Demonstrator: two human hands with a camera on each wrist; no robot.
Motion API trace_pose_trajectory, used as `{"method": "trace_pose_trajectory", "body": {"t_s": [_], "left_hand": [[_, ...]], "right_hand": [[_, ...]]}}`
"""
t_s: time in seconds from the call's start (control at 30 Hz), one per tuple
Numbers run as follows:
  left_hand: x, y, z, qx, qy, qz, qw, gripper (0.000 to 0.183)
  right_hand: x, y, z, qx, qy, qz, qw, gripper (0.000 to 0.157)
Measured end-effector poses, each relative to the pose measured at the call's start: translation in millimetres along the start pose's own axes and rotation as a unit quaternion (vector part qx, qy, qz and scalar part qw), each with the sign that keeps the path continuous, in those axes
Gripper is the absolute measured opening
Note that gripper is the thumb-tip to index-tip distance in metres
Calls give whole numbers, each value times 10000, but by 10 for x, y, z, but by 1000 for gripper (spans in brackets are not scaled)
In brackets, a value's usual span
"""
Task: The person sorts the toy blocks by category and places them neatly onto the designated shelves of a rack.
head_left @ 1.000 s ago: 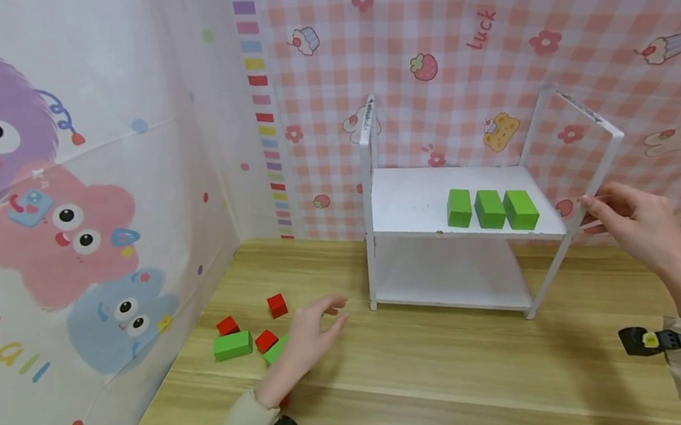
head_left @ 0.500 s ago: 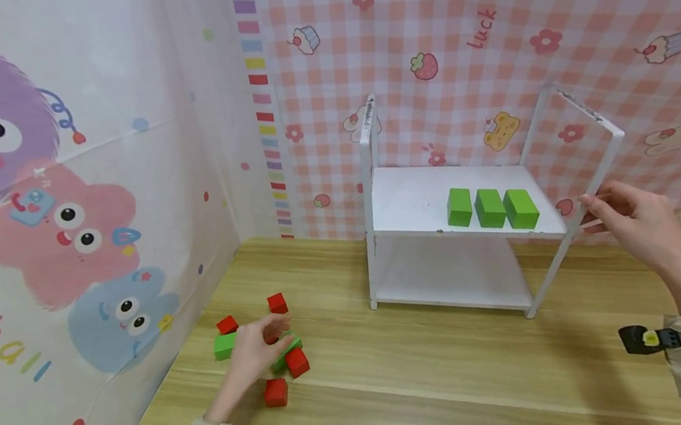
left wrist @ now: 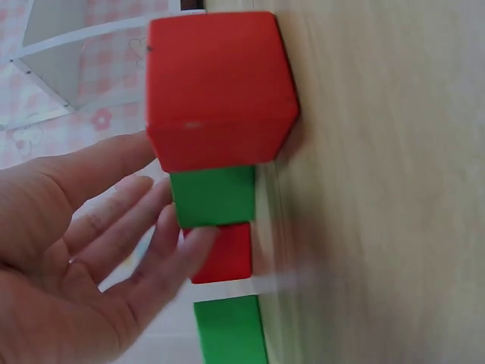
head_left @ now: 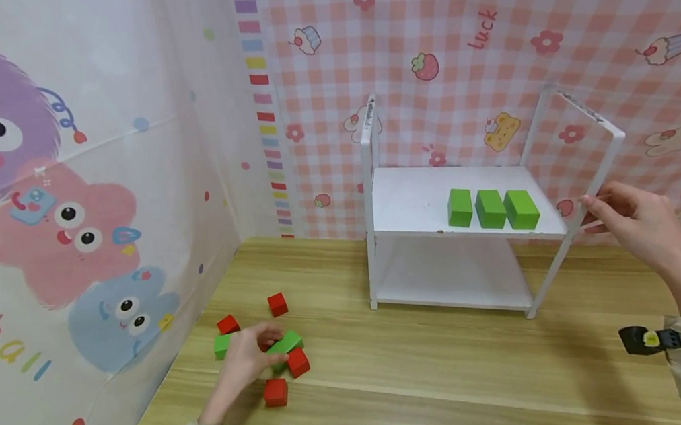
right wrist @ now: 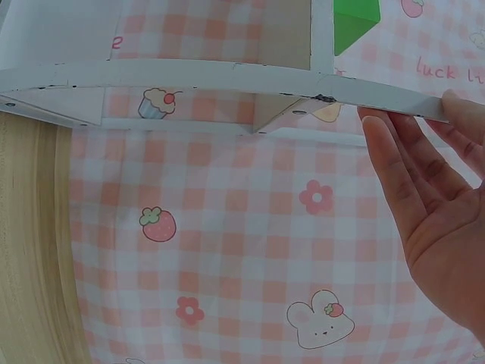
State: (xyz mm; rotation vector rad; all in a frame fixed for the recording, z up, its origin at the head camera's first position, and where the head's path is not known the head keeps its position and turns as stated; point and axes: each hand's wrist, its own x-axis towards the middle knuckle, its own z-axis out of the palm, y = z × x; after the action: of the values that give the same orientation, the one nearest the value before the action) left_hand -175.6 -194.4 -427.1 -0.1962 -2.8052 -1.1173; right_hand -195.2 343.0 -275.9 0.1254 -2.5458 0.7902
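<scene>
On the left of the table, my left hand [head_left: 244, 357] reaches among the blocks, thumb and fingers spread around one end of a green block [head_left: 289, 341]. In the left wrist view, a large red cube [left wrist: 220, 87] hides the thumb tip, the green block [left wrist: 214, 199] sits behind it, and a fingertip passes before another red cube [left wrist: 229, 256]. Whether the fingers touch the green block is unclear. At the right, my right hand [head_left: 639, 223] pinches the front upright of a white two-tier shelf [head_left: 412, 199] between thumb and fingers; the right wrist view shows this grip on the upright [right wrist: 386, 97].
Three green blocks [head_left: 491, 209] stand in a row on the upper tier. Other red cubes [head_left: 276, 392] and a second green block [head_left: 222, 346] lie around the left hand on the wooden table [head_left: 422, 381]. A checked cloth [head_left: 318, 93] hangs behind.
My left hand has moved left and down, from beside the blocks to around the green block, and its fingers have shifted slightly there lately. The right hand and shelf have stayed put.
</scene>
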Motion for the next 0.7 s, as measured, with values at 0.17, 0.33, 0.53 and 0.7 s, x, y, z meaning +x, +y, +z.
{"method": "trace_pose_trajectory", "body": {"t_s": [0.17, 0.33, 0.53, 0.7], "left_hand": [[39, -9, 14, 174, -309, -76, 9993, 38], [66, -14, 41, 493, -514, 186, 9973, 49], [108, -38, 92, 718, -518, 594, 9943, 51], [141, -28, 113, 949, -642, 569, 9918, 54]], "right_hand": [[-2, 10, -4, 9, -15, 9, 10000, 32], [-3, 11, -11, 34, -15, 33, 10000, 31], [-1, 13, -13, 36, -22, 51, 10000, 31], [-1, 7, -11, 11, -24, 38, 10000, 31]]}}
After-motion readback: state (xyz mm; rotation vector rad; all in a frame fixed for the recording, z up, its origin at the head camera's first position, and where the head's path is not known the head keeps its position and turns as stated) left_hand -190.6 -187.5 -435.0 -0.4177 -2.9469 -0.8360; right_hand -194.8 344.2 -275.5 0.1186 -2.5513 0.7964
